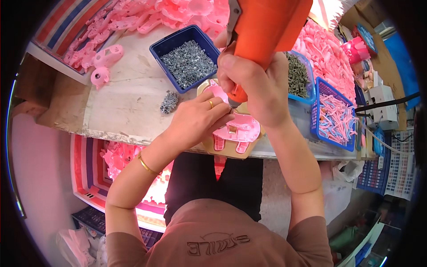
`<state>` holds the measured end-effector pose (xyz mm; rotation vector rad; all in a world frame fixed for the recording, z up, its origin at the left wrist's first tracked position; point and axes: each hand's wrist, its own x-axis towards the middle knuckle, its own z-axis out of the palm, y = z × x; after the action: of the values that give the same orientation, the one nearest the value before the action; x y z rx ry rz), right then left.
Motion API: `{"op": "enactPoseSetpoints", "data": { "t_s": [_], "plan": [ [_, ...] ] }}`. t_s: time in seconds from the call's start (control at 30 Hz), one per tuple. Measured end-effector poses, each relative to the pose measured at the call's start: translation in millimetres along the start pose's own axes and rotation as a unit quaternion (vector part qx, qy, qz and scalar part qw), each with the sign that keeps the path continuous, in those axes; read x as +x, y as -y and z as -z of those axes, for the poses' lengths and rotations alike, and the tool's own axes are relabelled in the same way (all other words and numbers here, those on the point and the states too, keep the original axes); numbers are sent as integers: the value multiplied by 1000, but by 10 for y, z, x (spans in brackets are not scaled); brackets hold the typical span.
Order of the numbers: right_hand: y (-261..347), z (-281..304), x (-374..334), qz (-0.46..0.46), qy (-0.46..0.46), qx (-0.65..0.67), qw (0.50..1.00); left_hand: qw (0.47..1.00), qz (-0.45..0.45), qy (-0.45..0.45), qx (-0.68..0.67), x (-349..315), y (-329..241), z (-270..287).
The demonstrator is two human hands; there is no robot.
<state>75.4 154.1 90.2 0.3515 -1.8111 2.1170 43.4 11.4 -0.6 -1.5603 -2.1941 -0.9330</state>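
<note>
An orange power screwdriver (262,33) is gripped in my right hand (264,86), its tip pointing down. That tip meets a pink plastic shell (249,127), which lies in a tan holder (238,152) at the table's front edge. My left hand (195,116) rests over the shell's left side. Its fingers are drawn together beside the driver tip, and whatever they pinch is hidden. Left of this hand, a small clump of screws (169,102) sits on the table.
Beyond my hands stands a dark blue bin (162,71) of silvery screws. To the right are a light blue tub (312,82) of greenish small parts and a blue basket (316,118) of pink and blue pieces. Pink parts (327,58) pile up behind; a pink toy piece (100,76) lies left.
</note>
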Motion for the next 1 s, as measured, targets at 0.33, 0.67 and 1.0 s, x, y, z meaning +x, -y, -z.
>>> {"op": "enactPoseSetpoints", "data": {
  "t_s": [0.33,0.67,1.0],
  "plan": [
    [40,40,-159,6,-8,-63,998,993,97,31,-53,-111,-207,-19],
    [-121,369,-470,-25,-90,-68,993,998,12,55,-2,-174,-289,-171],
    [-220,393,-527,-25,-94,-79,992,998,14,55,14,-209,-293,-241]
  ]
}}
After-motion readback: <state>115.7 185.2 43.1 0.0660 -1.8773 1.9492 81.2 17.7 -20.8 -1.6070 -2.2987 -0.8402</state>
